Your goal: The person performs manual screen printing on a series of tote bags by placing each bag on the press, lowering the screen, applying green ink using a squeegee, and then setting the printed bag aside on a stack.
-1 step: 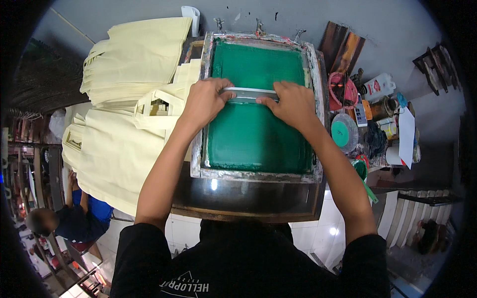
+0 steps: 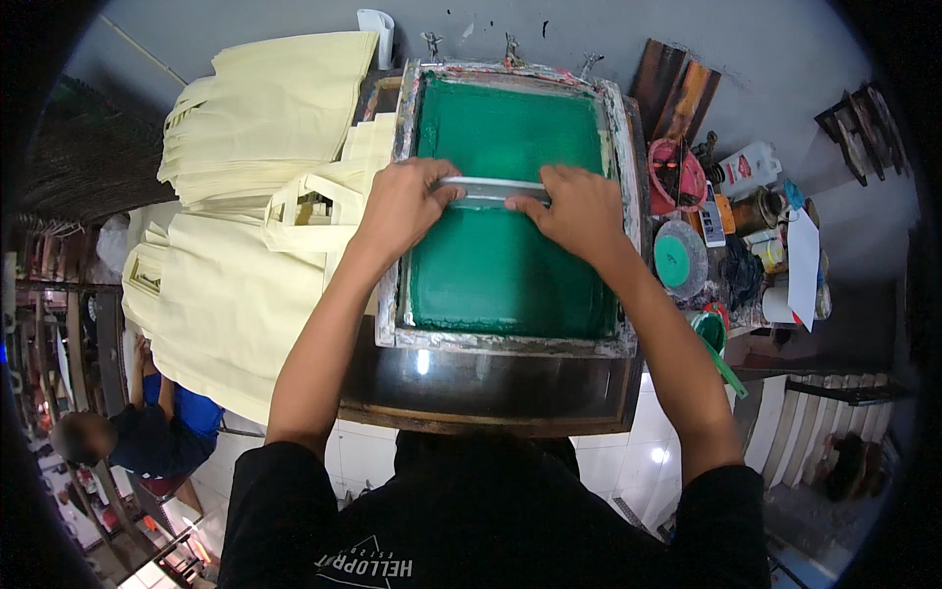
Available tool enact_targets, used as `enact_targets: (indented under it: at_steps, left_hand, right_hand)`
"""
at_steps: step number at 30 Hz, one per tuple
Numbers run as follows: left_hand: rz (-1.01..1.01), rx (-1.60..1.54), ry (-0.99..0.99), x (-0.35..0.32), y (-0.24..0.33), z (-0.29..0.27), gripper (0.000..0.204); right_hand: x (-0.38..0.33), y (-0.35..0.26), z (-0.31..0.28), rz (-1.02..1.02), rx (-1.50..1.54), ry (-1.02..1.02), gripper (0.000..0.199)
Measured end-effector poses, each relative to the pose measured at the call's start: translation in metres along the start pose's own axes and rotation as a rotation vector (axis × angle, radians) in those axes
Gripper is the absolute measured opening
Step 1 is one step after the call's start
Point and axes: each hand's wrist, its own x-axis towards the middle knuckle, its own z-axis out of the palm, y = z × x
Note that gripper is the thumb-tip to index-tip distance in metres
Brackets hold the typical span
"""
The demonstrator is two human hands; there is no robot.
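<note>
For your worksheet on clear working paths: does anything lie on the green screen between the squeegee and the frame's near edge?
Nothing visible does. Both hands, left hand and right hand, grip the squeegee across the green screen; the mesh toward the near frame edge lies bare.

**Layout around the printing frame**

The screen frame (image 2: 510, 211) lies at centre frame on a table (image 2: 491, 393). A squeegee (image 2: 491, 188) lies across its upper half. Stacked bags (image 2: 255, 196) sit to its left, cans and bottles (image 2: 726, 226) to its right. A seated person (image 2: 137, 432) is at lower left.
</note>
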Motion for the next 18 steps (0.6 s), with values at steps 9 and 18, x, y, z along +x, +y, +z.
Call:
enact_targets:
  at_steps: [9,18]
  left_hand:
    - [0.032,-0.016,-0.046,-0.118,0.042,-0.004,0.013]
    - [0.142,0.129,0.107,-0.187,0.004,0.016,0.117]
  right_hand:
    - [-0.116,-0.054,-0.008,-0.028,0.032,0.068,0.048]
    - [-0.150,-0.061,-0.013,-0.128,0.002,0.121,0.019]
